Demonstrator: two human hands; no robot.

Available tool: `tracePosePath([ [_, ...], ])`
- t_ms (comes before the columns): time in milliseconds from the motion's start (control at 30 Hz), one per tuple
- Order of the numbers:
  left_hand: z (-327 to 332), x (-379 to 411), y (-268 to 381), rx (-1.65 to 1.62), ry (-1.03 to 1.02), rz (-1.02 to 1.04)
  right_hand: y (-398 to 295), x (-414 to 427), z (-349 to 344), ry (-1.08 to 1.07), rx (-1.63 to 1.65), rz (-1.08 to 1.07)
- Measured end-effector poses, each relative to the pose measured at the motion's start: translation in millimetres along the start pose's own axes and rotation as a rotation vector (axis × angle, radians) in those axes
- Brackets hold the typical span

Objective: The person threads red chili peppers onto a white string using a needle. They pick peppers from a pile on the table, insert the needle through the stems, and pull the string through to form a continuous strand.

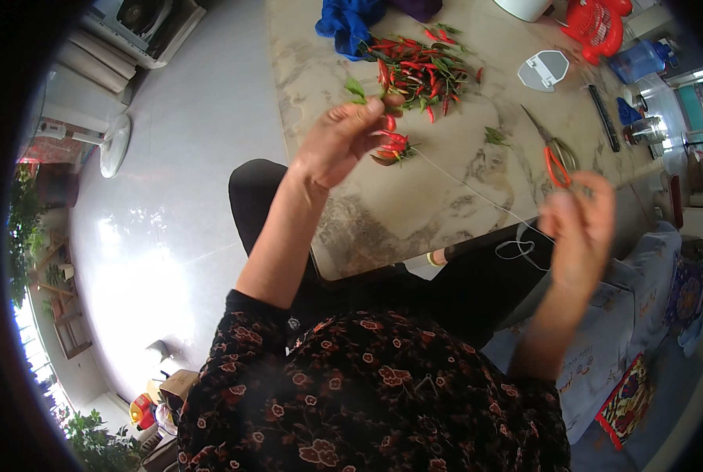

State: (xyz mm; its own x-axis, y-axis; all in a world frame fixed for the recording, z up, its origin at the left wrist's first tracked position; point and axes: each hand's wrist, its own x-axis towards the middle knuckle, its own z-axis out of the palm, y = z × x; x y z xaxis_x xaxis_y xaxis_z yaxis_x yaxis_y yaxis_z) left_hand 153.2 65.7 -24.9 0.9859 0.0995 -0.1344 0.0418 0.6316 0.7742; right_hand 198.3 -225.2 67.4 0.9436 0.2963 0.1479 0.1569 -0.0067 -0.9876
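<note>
My left hand (345, 135) is raised over the table's near left part, its fingers closed on red chili peppers (391, 123) with green leaves. Just beside its fingertips hangs a small cluster of red chilies (394, 146). A thin white thread (469, 187) runs from this cluster down to my right hand (578, 227), which is blurred at the table's near edge; its grip on the thread is unclear. Below that hand the thread loops loosely. Beyond my left hand lies a heap of red chilies with green stems (428, 74). Scissors with orange handles (555, 162) lie just beyond my right hand.
On the marble-patterned table (446, 218) are a loose green leaf (496, 136), a grey-white plastic piece (543, 71), a blue cloth (348, 26), a red plastic basket (596, 26), a dark bar (604, 118) and a glass jar (645, 131). A cushioned sofa (599, 330) stands at the right.
</note>
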Motion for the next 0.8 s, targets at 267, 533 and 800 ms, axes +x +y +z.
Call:
tracePosePath([
  [267,27,-47,-1,0.363,0.036,0.065,38,28,115,-0.319,0.065,-0.031],
  [533,24,-54,-2,0.316,0.122,0.157,41,27,126,-0.330,0.153,0.113],
  [800,24,-51,-9,0.413,0.204,0.278,48,11,132,-0.226,0.196,0.037],
])
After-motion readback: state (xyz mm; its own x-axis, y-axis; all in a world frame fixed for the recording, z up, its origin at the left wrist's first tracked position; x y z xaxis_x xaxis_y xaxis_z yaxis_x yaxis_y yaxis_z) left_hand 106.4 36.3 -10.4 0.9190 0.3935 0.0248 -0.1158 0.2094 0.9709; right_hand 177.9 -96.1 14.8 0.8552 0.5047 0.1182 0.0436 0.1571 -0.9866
